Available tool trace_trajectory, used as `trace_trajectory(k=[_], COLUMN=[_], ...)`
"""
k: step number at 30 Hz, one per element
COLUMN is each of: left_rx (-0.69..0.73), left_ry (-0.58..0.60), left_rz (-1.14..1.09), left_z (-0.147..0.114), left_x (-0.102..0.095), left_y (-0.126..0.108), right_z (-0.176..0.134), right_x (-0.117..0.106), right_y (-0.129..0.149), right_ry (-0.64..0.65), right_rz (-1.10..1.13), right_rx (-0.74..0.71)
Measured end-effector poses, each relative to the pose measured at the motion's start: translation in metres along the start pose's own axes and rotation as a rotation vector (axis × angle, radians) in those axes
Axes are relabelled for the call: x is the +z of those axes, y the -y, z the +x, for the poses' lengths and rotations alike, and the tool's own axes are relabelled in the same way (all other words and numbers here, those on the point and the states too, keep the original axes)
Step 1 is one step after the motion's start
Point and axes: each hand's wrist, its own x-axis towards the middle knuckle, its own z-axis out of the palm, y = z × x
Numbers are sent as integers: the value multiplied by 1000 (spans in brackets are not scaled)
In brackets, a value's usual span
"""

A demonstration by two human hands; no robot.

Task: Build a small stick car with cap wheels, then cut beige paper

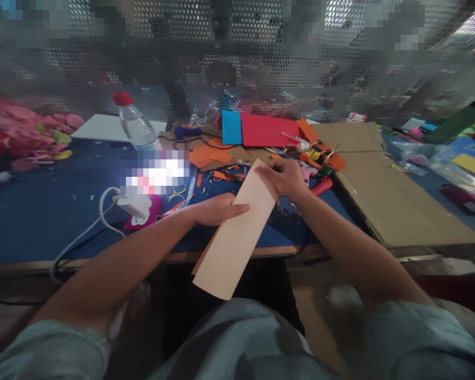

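Observation:
A folded sheet of cream-coloured paper (237, 243) slants over the table's front edge, its lower end hanging above my lap. At its left side my left hand (221, 208) grips it, thumb lying on the front face and fingers hidden behind. My right hand (283, 177) pinches the top right corner between thumb and fingers. A second layer shows along the lower left edge of the paper. Just beyond my hands lie orange scraps (209, 154) and a red tool handle (322, 186), whose kind I cannot make out.
On the blue table (83, 211) stand a red-capped plastic bottle (138, 124) and a white plug with a cable (134, 205). Red and blue sheets (267, 129) lie behind. Flattened cardboard (404, 195) covers the right side; pink cut pieces (27, 124) heap at the left. A perforated metal screen (253, 68) rises behind.

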Motion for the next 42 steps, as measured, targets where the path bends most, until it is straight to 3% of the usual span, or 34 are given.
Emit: trace_trajectory(k=[15, 22, 27, 35, 42], left_rx=[-25, -26, -45, -23, 31], left_ry=[-23, -103, -108, -148, -113], left_rz=[-30, -71, -89, -125, -253], left_z=[0, 2, 2, 4, 4], left_x=[0, -1, -2, -3, -3], left_y=[0, 5, 6, 10, 10], right_z=[1, 9, 9, 9, 9], right_x=[-2, -7, -6, -6, -7], right_y=[-3, -6, -4, -1, -1], right_ry=[12, -45, -8, 18, 62], right_rz=[37, 225, 363, 384, 415], right_rx=[54, 109, 192, 235, 273])
